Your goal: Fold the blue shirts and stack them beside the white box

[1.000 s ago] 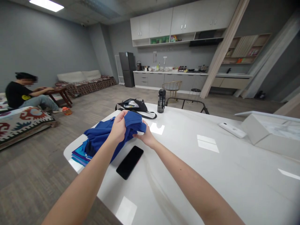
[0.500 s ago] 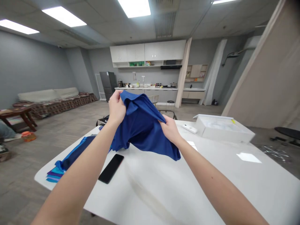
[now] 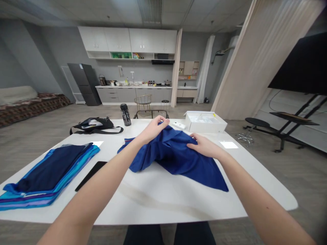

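A royal-blue shirt (image 3: 178, 160) lies crumpled and partly spread on the white table (image 3: 158, 200) in front of me. My left hand (image 3: 153, 129) pinches the shirt's upper edge near its far side. My right hand (image 3: 203, 145) grips the cloth a little to the right, fingers curled into the fabric. A stack of folded blue and dark navy garments (image 3: 48, 173) lies at the table's left end. A black phone (image 3: 90, 175) lies flat between the stack and the shirt.
A black bag (image 3: 94, 125), a dark water bottle (image 3: 125, 114), a white remote (image 3: 178, 125) and an open white box (image 3: 205, 121) sit along the table's far edge. A chair and stool stand beyond. At the right are a black stand and screen.
Both hands have lifted the blue shirt off the stack, carried it right and lowered it onto the middle of the table. My view has turned right, so the stack now sits far left.
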The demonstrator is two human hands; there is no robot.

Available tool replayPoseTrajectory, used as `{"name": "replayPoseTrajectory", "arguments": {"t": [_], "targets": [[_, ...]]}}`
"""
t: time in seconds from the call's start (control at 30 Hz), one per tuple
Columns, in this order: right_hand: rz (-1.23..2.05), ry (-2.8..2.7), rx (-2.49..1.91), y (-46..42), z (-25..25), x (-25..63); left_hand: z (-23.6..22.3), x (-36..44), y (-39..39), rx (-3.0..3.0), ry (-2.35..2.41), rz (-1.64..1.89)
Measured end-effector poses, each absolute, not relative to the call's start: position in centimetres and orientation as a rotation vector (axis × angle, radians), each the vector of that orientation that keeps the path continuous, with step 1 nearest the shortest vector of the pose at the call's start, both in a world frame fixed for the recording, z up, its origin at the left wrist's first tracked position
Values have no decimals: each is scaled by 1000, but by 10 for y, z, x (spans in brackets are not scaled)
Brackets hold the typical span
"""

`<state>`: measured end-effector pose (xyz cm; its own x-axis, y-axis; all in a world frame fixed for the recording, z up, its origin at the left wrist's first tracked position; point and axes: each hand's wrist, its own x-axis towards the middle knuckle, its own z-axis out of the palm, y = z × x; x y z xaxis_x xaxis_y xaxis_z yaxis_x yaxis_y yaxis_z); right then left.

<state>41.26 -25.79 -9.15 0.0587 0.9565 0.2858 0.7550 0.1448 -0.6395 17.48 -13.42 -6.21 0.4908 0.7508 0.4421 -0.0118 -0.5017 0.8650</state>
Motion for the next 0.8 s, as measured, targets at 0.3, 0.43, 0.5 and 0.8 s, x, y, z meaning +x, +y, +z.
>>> {"name": "replayPoseTrajectory", "arguments": {"t": [0.3, 0.43, 0.5, 0.8], "targets": [[521, -1448, -1366, -246, -172, 353, -162, 220, -173, 1618, 496, 1030], [595, -1483, -1421, -279, -165, 335, -229, 166, -180, 1899, 1078, 1192], [804, -1751, -1356, -305, -172, 321, -260, 137, -177, 1941, 1349, 1033], [1282, -2619, -1197, -292, -237, 293, -289, 90, -66, 2048, 1998, 628]]}}
